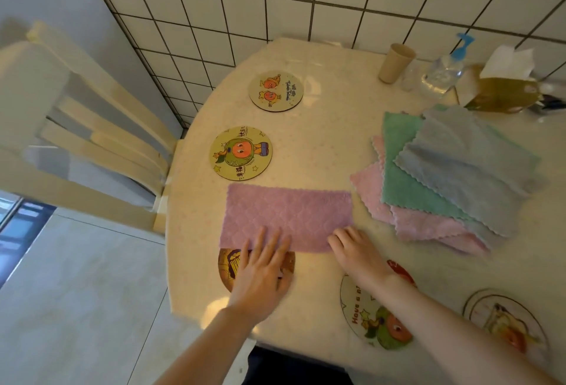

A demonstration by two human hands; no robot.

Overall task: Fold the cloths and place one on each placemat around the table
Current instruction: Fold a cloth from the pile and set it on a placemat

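Both hands work the purple quilted microfibre cloth (288, 216), lying half-folded on the cream round table (330, 145): left hand (263, 271) flat, fingers straight, pressing its near edge; right hand (355, 250) apparently pinching the corner. Uneven pressure could skew the fold or drag it over the round cartoon placemat (228, 265).
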